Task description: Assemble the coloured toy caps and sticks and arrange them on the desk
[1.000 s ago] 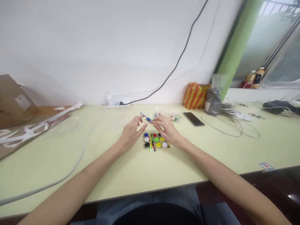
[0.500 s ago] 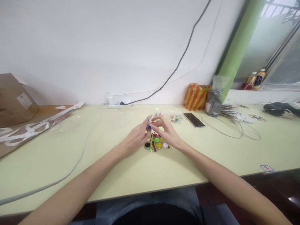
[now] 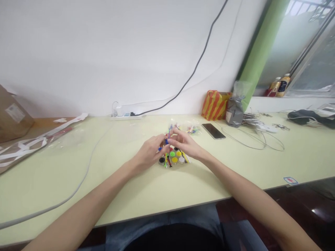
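Note:
My left hand (image 3: 149,152) is pinched around a thin blue strip that looks like a cable tie (image 3: 169,132), its end pointing up. Opposite it, the fingers of my right hand (image 3: 190,145) close on the same blue piece, thumb and index finger together. Beneath both hands lies a set of small clear pots with round coloured caps, among them a yellow cap (image 3: 174,160), a black cap (image 3: 162,160) and a white cap (image 3: 181,160). Green, red, black and yellow cable ties (image 3: 169,161) lie across the pots. My fingers cover part of the set.
Behind my hands is a clear bag of coloured ties (image 3: 193,130). A phone (image 3: 213,131) lies to its right, near a striped bag (image 3: 215,105) and a grey pouch (image 3: 235,112). A power strip (image 3: 125,118) sits by the wall; a grey cable (image 3: 78,186) crosses the left side.
The blue tie now stands more upright between my fingers. Both hands stay together over the pots, and the whole view has shifted slightly.

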{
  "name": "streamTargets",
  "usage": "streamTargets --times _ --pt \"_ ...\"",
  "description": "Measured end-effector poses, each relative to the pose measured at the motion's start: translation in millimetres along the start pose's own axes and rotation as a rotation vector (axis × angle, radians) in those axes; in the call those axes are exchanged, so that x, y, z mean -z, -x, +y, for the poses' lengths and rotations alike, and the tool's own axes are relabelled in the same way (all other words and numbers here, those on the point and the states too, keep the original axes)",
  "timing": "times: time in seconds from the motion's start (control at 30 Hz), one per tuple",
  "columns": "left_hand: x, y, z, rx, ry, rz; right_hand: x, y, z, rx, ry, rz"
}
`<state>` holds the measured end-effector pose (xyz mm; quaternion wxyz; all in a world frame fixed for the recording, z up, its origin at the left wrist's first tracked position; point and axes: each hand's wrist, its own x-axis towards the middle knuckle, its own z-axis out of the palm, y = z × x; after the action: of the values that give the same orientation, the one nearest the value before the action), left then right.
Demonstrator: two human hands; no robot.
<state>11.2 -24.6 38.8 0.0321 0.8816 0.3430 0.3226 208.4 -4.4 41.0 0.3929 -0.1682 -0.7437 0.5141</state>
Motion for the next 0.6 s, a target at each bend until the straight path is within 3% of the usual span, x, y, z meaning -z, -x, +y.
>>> streamTargets --times 0.1,0.17,0.37,0.5,0.6 --pt "-1 1 3 -0.046 -0.037 0.06 13 -1 0 -0.022 -0.181 -0.094" --pt "0 2 2 -0.059 -0.07 0.13 27 -1 -2 -0.034 -0.169 -0.069" --pt "5 3 -9 0.002 -0.089 0.121 60 3 -4 -0.252 0.508 0.109" --pt "0 2 -10 -0.043 -0.131 0.092 54 3 3 -0.376 0.991 0.012" --pt "-4 0 -8 -0.098 -0.158 0.097 48 2 7 -0.453 1.209 -0.051"
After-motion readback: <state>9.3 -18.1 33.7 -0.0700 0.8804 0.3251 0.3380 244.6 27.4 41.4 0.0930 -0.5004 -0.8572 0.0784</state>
